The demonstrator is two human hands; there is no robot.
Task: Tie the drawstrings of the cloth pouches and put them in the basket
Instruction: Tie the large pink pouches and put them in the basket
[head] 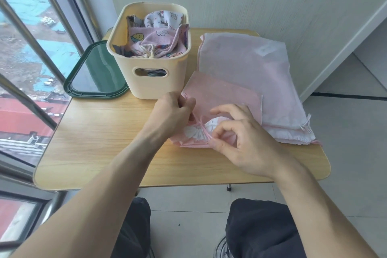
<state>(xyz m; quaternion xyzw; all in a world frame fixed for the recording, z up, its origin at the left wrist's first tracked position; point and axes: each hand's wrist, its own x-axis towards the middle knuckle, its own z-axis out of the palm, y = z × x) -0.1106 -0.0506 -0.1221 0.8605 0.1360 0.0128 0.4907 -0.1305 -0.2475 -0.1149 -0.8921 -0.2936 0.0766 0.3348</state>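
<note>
Both bare forearms reach forward over the wooden table (100, 132) toward a small pink pouch (194, 134) lying just in front of the basket (150, 69). The left hand (173, 111) is curled, its fingers and thumb pinching the pouch's gathered edge nearest the basket. The right hand (247, 142) arches over the pouch's near side, thumb and forefinger pinching the thin pink drawstring (204, 130), the other fingers loosely spread. The pouch is soft printed cloth with white flower shapes, puckered at its mouth. The basket is smooth cream plastic, rounded and rectangular with a handle slot, holding printed pouches. Right of the basket lies a flat stack of sheer pink pouches (251, 81); left of it, a dark green lid (94, 73).
</note>
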